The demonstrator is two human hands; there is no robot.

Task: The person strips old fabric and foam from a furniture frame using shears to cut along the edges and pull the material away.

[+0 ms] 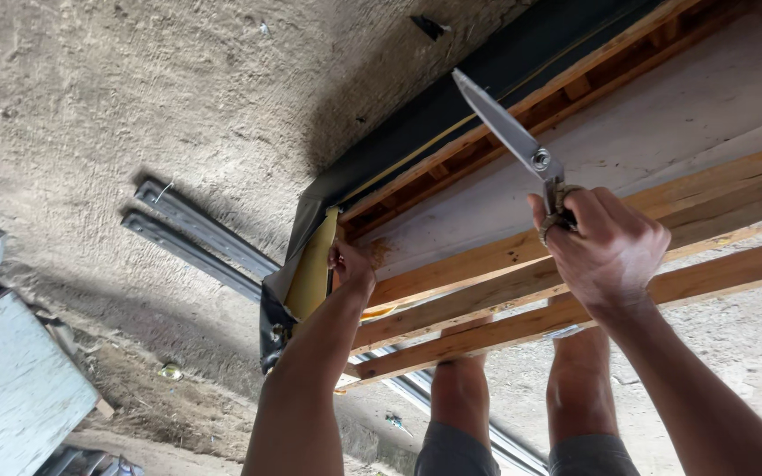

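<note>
A wooden furniture frame (522, 273) lies on its side on the concrete floor, partly wrapped in black fabric (451, 97) over yellow foam (312, 273). My left hand (350, 264) grips the frame's corner where the foam and fabric edge meet. My right hand (606, 251) holds a pair of large metal scissors (509, 132) by cord-wrapped handles, the shut blades pointing up-left over the frame's slats and pale board. My two legs show below the frame.
Two dark metal rails (196, 238) lie on the rough concrete floor left of the frame. A pale painted board (11, 388) rests at the lower left with debris beside it. Another metal strip (451, 414) lies under the frame near my legs.
</note>
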